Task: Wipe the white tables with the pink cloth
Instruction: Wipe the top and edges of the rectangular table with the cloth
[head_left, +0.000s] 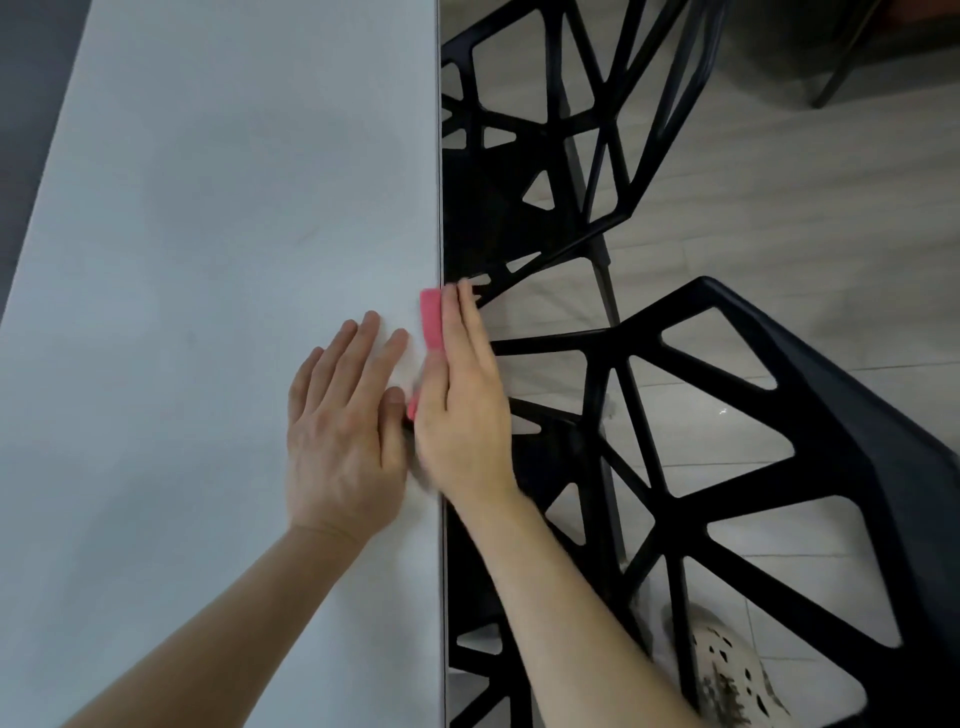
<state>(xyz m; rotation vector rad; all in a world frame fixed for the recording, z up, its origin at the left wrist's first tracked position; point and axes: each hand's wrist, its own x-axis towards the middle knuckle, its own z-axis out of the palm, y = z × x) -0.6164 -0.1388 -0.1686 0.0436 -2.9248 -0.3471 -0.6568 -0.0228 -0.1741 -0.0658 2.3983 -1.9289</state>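
Note:
A white table (208, 260) fills the left half of the view, its right edge running top to bottom. My left hand (343, 426) lies flat on the tabletop near that edge, fingers straight. My right hand (465, 405) is at the table's edge with straight fingers pressing the pink cloth (431, 319) against it. Only a strip of the cloth shows beyond my fingers, plus a small bit by my thumb; the hand hides the remainder.
Two black lattice chairs (753, 467) (545, 130) stand close to the table's right edge on a pale tiled floor (779, 208). A speckled shoe (727, 670) shows at the bottom right. A dark strip (26, 104) borders the table's far left.

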